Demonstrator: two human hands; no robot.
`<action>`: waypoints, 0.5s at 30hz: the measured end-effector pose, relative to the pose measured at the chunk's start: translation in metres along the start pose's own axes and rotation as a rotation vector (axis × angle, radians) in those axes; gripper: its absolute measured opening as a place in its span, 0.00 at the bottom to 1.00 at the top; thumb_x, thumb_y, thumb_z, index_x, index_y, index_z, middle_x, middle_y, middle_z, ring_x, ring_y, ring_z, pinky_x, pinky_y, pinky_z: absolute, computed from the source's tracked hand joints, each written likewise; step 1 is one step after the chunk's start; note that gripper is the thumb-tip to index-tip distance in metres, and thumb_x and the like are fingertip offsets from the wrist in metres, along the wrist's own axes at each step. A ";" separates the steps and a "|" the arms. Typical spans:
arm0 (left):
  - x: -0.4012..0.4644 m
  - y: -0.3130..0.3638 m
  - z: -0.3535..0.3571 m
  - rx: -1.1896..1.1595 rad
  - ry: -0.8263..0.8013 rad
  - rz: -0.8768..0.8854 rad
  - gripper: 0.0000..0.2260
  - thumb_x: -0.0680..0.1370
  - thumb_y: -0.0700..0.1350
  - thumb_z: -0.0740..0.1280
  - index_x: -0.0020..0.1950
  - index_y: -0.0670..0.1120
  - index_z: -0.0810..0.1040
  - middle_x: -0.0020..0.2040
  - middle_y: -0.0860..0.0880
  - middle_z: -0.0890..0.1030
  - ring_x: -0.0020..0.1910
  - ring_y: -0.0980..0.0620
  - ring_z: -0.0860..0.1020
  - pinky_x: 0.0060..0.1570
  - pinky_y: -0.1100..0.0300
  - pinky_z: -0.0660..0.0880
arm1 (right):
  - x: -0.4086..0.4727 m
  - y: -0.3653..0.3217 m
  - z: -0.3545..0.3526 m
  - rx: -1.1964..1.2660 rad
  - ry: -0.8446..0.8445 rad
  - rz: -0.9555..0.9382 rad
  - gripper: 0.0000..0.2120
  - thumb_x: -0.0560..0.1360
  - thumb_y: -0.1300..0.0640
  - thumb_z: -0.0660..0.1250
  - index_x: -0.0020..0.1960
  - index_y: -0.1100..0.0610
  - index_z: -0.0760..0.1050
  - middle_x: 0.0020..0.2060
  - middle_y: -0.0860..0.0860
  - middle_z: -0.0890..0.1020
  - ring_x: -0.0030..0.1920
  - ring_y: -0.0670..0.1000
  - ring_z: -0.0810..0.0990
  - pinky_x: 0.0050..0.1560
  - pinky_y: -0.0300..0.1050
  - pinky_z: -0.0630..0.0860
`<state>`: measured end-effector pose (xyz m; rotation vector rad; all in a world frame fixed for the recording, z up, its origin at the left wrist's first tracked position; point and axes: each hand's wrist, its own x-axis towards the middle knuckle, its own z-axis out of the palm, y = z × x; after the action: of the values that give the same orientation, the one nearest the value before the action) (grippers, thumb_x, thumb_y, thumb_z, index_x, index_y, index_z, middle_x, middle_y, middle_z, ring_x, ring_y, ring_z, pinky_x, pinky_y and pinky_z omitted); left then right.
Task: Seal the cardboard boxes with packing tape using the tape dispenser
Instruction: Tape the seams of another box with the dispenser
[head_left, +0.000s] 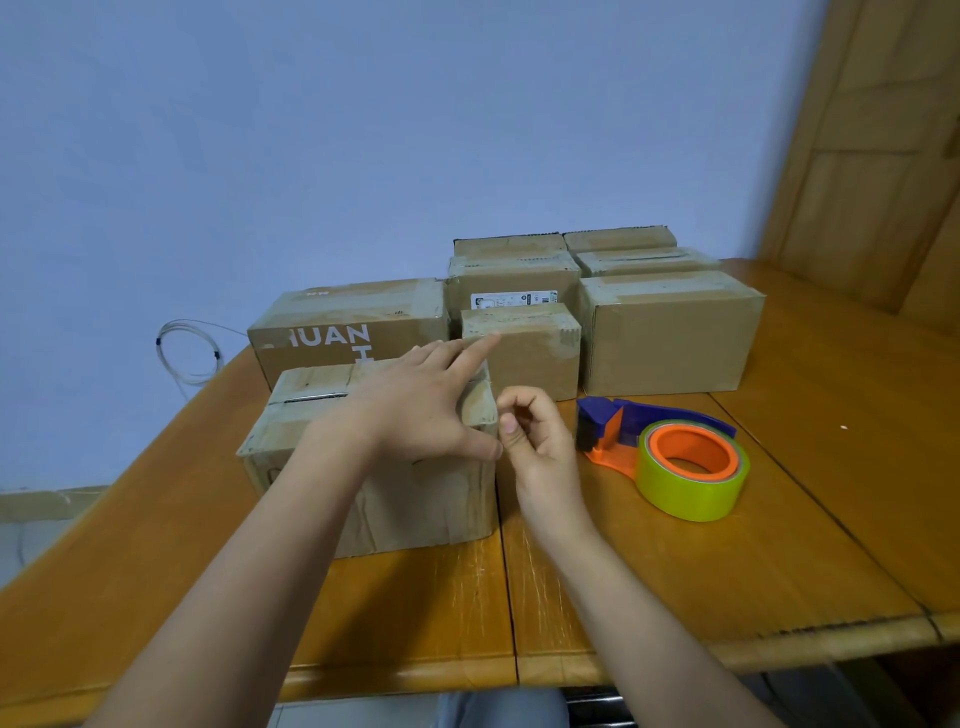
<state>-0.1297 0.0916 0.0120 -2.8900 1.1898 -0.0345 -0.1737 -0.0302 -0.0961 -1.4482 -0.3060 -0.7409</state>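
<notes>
Two bare forearms reach in from the near edge, their upper parts cut off by the frame. Left hand (426, 405) lies flat on the top of the nearest cardboard box (374, 467), fingers straight and spread, thumb at the box's right top corner; the hand hides most of the lid seam there. Right hand (535, 441) hovers just beside that corner with its fingers curled inward; whether it pinches anything cannot be told.

Tape dispenser (670, 457), purple and orange with a yellow-green roll, lies on the wooden table (779, 545) just right of the right hand, untouched. Bare tabletop stretches on to the right and along the near edge.

Behind stand more boxes: a lettered box (332, 332) at left, a small box (524, 348) in the middle, a larger box (670, 338) at right, and further stacked ones, partly hidden. A coiled cable (187, 348) hangs by the wall (363, 130) at far left.
</notes>
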 end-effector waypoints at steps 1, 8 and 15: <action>0.000 -0.001 0.001 -0.001 0.000 0.004 0.47 0.71 0.67 0.65 0.78 0.57 0.37 0.79 0.50 0.50 0.78 0.49 0.50 0.71 0.53 0.57 | 0.001 0.001 0.000 0.028 0.011 0.052 0.07 0.74 0.52 0.65 0.50 0.52 0.72 0.44 0.49 0.73 0.44 0.40 0.73 0.43 0.32 0.72; 0.000 -0.006 0.006 -0.053 0.013 0.001 0.54 0.54 0.74 0.51 0.78 0.58 0.38 0.78 0.50 0.53 0.76 0.49 0.52 0.70 0.54 0.57 | 0.002 0.012 0.009 -0.185 0.000 0.063 0.06 0.75 0.42 0.57 0.51 0.32 0.67 0.53 0.54 0.72 0.56 0.56 0.70 0.57 0.55 0.72; 0.000 -0.008 0.006 -0.159 0.009 0.009 0.54 0.56 0.74 0.56 0.78 0.58 0.39 0.78 0.50 0.55 0.76 0.50 0.55 0.68 0.55 0.59 | -0.004 0.009 0.000 -0.283 -0.107 0.112 0.10 0.79 0.45 0.54 0.58 0.33 0.63 0.59 0.40 0.69 0.64 0.46 0.66 0.66 0.51 0.67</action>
<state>-0.1237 0.0977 0.0062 -3.0227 1.2623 0.0506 -0.1715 -0.0293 -0.1053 -1.7622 -0.2048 -0.6349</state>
